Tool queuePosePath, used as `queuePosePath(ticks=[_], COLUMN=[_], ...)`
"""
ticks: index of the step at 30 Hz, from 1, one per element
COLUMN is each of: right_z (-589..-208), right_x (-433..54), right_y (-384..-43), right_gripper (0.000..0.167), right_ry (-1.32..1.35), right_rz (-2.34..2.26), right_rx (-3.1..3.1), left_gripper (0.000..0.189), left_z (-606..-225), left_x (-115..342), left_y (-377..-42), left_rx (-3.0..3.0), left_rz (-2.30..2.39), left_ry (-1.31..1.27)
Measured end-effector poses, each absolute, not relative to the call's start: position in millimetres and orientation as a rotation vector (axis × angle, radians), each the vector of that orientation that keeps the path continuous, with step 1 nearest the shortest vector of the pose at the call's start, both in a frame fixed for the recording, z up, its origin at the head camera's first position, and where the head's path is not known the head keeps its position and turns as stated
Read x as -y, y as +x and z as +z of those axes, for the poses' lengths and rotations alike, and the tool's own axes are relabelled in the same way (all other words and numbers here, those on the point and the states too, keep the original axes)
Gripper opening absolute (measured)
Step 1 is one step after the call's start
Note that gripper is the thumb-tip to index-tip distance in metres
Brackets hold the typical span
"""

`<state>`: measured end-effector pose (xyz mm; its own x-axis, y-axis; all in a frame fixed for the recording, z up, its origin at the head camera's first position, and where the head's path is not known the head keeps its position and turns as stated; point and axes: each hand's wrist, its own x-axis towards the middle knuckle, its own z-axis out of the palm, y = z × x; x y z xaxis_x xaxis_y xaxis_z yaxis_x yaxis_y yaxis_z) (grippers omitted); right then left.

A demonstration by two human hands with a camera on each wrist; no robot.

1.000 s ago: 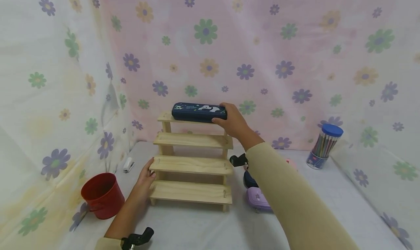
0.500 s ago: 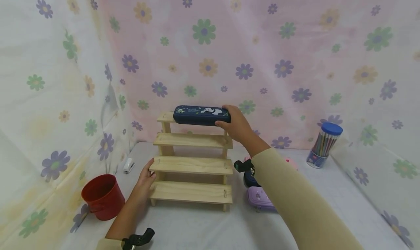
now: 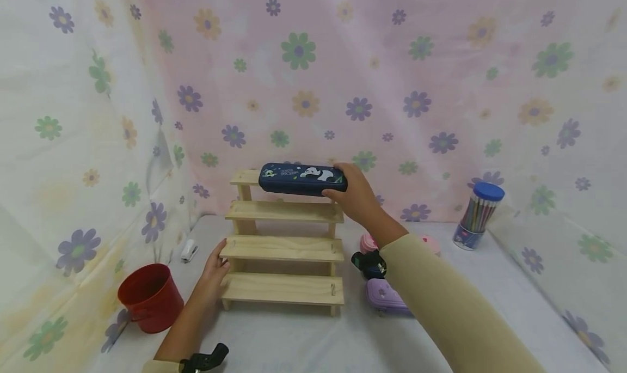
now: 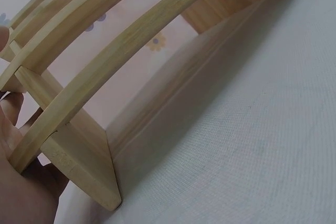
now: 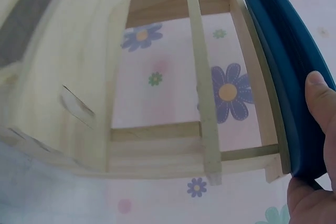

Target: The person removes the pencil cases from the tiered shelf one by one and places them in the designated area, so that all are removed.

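A dark blue pencil case [image 3: 302, 179] with a panda print is at the top tier of a stepped wooden rack [image 3: 281, 246]. My right hand [image 3: 355, 192] holds its right end, thumb in front and fingers behind. In the right wrist view, the pencil case [image 5: 289, 77] lies along the top board; whether it rests fully on the board I cannot tell. My left hand [image 3: 214, 269] grips the left end of the rack's lower boards. In the left wrist view, fingers [image 4: 11, 107] curl around the board ends, partly hidden by the wood.
A red bucket [image 3: 151, 298] and a white stapler-like item [image 3: 189, 250] stand left of the rack. To the right are a purple case [image 3: 387, 295], a dark case and pink items, partly behind the right sleeve. A blue-lidded tub of pencils [image 3: 477, 215] is farther right.
The pencil case has shifted a little to the right and toward me, with my right hand still holding it. My left hand stays on the rack.
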<state>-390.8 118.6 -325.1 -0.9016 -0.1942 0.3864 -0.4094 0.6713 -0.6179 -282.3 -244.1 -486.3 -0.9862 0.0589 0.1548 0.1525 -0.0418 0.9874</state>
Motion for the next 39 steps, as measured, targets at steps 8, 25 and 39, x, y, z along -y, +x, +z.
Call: queuePosePath(ticks=[8, 25, 39], right_z=[-334.7, -373.8, -393.6], right_x=[-122.4, -128.9, -127.4], right_y=[-372.4, -342.6, -304.4], right_gripper=[0.081, 0.081, 0.08], right_ry=[0.452, 0.486, 0.45], right_rz=[1.096, 1.131, 1.118], right_rx=[2.539, 2.568, 2.58], left_gripper=[0.068, 0.066, 0.064], left_z=[-486.7, -490.3, -492.5], left_x=[242.4, 243.7, 244.6], left_y=[-282.1, -281.2, -279.6], left_rx=[2.126, 2.148, 2.12], left_rz=[-2.224, -2.206, -2.15], left_ry=[-0.239, -0.259, -0.368])
